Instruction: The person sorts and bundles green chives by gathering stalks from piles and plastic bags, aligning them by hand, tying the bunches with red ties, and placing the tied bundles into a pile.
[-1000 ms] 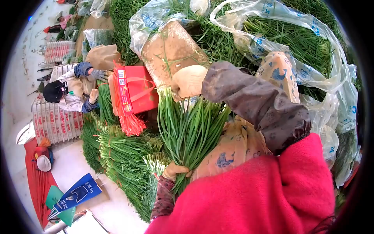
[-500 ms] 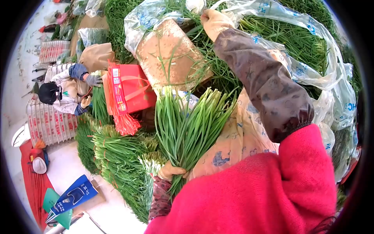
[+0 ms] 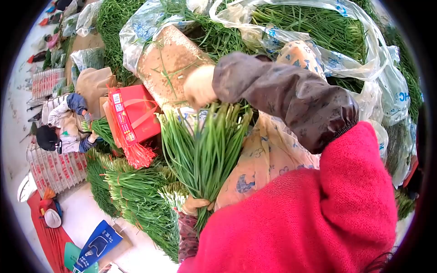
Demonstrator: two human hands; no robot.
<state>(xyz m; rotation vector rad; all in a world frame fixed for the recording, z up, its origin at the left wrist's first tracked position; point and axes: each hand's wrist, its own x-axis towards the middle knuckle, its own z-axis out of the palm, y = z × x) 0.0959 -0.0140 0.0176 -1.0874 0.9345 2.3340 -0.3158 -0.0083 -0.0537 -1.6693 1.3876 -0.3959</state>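
Observation:
My left hand (image 3: 195, 204), in a tan glove, is wrapped round the leafy end of a thick bunch of green chives (image 3: 205, 150). Their pale cut ends fan out away from me. My right hand (image 3: 200, 86), also gloved, is smeared by motion just beyond those cut ends, in front of a dirt-specked tan board (image 3: 168, 59). Whether its fingers hold anything cannot be made out. A few loose green blades lie on the board.
Loose greens (image 3: 314, 32) fill a clear plastic bag (image 3: 382, 59) at the far right. Left of my bunch stand a red bag (image 3: 139, 113) with red ties (image 3: 139, 152) and piled, tied bunches (image 3: 136, 186). Another person (image 3: 63, 120) handles greens at the left.
My right hand has come from the greens at the bag's edge leftward and closer, to the board above the bunch. My left hand keeps its hold on the chives. The view has shifted slightly.

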